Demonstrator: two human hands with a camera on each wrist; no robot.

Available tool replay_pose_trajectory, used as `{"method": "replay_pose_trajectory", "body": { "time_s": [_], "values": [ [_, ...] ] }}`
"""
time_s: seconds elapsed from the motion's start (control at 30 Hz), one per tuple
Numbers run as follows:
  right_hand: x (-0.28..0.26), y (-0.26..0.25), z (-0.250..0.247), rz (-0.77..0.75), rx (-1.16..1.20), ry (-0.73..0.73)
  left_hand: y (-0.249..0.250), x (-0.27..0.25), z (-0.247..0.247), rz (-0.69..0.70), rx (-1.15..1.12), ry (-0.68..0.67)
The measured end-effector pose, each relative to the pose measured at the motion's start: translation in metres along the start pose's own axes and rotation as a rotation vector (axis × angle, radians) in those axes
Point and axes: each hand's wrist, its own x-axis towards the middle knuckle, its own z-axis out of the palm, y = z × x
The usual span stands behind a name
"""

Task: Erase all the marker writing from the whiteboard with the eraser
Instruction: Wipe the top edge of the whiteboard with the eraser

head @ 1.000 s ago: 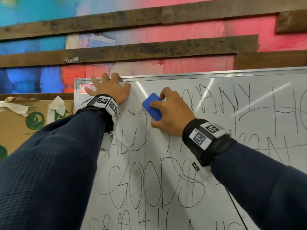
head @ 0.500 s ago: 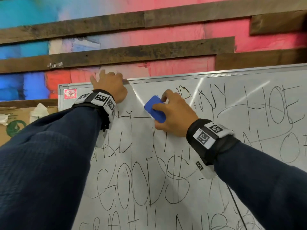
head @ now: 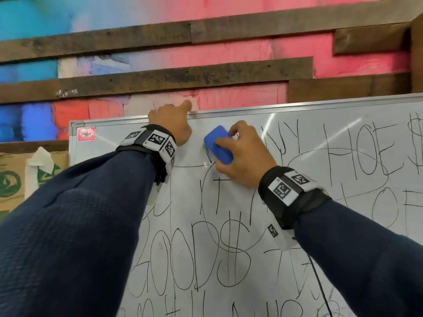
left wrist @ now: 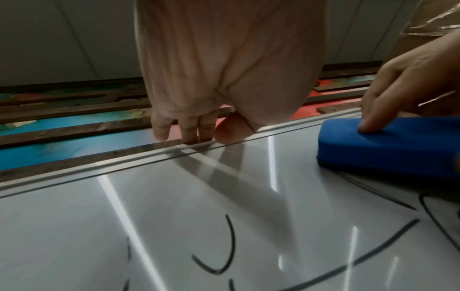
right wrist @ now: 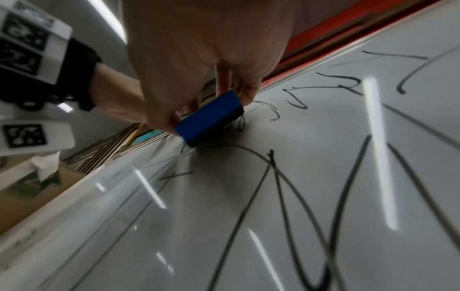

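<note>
A whiteboard (head: 297, 225) in an aluminium frame leans on the wall, covered in black marker writing (head: 357, 152). My right hand (head: 240, 156) grips a blue eraser (head: 217, 145) between thumb and fingers and presses it flat on the board near the top edge. The right wrist view shows the eraser (right wrist: 209, 118) sitting on pen strokes. My left hand (head: 170, 124) lies at the board's top frame just left of the eraser. Its fingers (left wrist: 189, 132) hook over the frame, with the thumb at the front. The board's top-left corner carries little writing.
A red sticker (head: 86, 134) marks the board's top-left corner. A taped cardboard box (head: 13, 179) stands left of the board. Behind it is a painted wall with dark wooden planks (head: 183, 74). The board runs on past the right and bottom of the head view.
Both hands have slid to the right along the top of the board, the eraser with the right one. My view has panned right, showing more of the writing.
</note>
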Motion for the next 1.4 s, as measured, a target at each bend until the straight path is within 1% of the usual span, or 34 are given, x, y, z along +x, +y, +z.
{"method": "replay_pose_trajectory", "body": {
  "time_s": [0.03,0.07,0.1,0.17,0.2,0.23,0.3,0.33,0.37,0.43,0.47,0.53,0.57,0.6,0.67,0.7,0.73,0.8,0.83,0.87,0.93,0.97,1.0,1.07,1.1,1.13,1.23,1.27,1.37,1.4],
  "values": [
    [-0.002,-0.001,0.002,-0.060,-0.029,-0.060,0.001,-0.001,0.002,0.014,-0.009,0.002],
    [-0.003,-0.001,0.003,-0.090,-0.040,-0.077,0.003,-0.002,0.003,0.010,-0.005,0.001],
    [-0.002,0.002,0.002,-0.060,-0.027,-0.046,0.007,-0.002,0.004,-0.012,0.000,-0.001],
    [0.001,0.010,0.000,0.070,0.038,0.110,0.015,-0.003,0.003,-0.063,-0.014,0.012],
    [0.001,0.012,-0.001,0.102,0.059,0.167,0.018,-0.002,0.003,-0.072,-0.001,0.022],
    [-0.001,0.011,-0.001,0.092,0.062,0.166,0.021,-0.001,0.003,-0.061,0.033,0.036],
    [-0.006,0.011,0.000,0.008,0.018,0.066,0.027,0.001,0.002,0.000,0.087,0.066],
    [-0.007,0.013,-0.001,-0.008,0.013,0.047,0.029,0.001,0.001,0.025,0.079,0.067],
    [-0.008,0.016,-0.003,0.034,0.038,0.074,0.032,0.001,0.001,0.030,0.046,0.057],
    [-0.007,0.025,-0.009,0.147,0.086,0.191,0.034,-0.001,-0.001,0.004,-0.016,0.044],
    [-0.007,0.027,-0.011,0.154,0.080,0.192,0.036,-0.002,-0.002,-0.005,-0.033,0.045],
    [-0.012,0.025,-0.014,0.061,-0.008,0.071,0.038,-0.002,-0.002,0.014,-0.064,0.036],
    [-0.014,0.026,-0.013,0.016,-0.031,0.038,0.040,-0.002,-0.002,0.036,-0.070,0.029],
    [-0.015,0.028,-0.014,0.025,-0.017,0.056,0.042,-0.002,-0.002,0.047,-0.067,0.022],
    [-0.014,0.034,-0.017,0.131,0.064,0.188,0.045,-0.001,0.001,0.040,-0.048,0.028],
    [-0.013,0.034,-0.017,0.160,0.079,0.216,0.046,0.001,0.004,0.030,-0.047,0.036],
    [-0.014,0.033,-0.017,0.144,0.060,0.194,0.047,0.003,0.006,0.017,-0.047,0.039],
    [-0.018,0.029,-0.016,0.061,-0.002,0.099,0.051,0.007,0.007,0.013,-0.034,0.054],
    [-0.018,0.030,-0.016,0.050,-0.005,0.091,0.054,0.008,0.006,0.024,-0.015,0.066],
    [-0.017,0.033,-0.016,0.083,0.016,0.126,0.057,0.009,0.005,0.039,0.011,0.075],
    [-0.014,0.040,-0.020,0.202,0.086,0.246,0.059,0.009,0.006,0.073,0.050,0.068],
    [-0.015,0.041,-0.020,0.230,0.093,0.256,0.059,0.008,0.007,0.084,0.048,0.064],
    [-0.017,0.040,-0.020,0.210,0.078,0.223,0.059,0.008,0.008,0.088,0.040,0.066],
    [-0.025,0.034,-0.019,0.106,0.032,0.105,0.058,0.008,0.009,0.097,0.020,0.071],
    [-0.028,0.034,-0.018,0.068,0.019,0.071,0.058,0.009,0.010,0.102,0.006,0.072],
    [-0.028,0.035,-0.018,0.077,0.021,0.081,0.059,0.009,0.011,0.109,-0.002,0.069],
    [-0.021,0.039,-0.021,0.237,0.106,0.238,0.060,0.009,0.014,0.114,-0.006,0.075],
    [-0.019,0.037,-0.020,0.232,0.103,0.235,0.059,0.010,0.014,0.112,-0.016,0.077],
    [-0.018,0.024,-0.016,0.100,0.022,0.060,0.053,0.013,0.015,0.128,-0.046,0.089],
    [-0.016,0.024,-0.015,0.099,0.015,0.059,0.052,0.014,0.015,0.134,-0.049,0.094]
  ]
}}
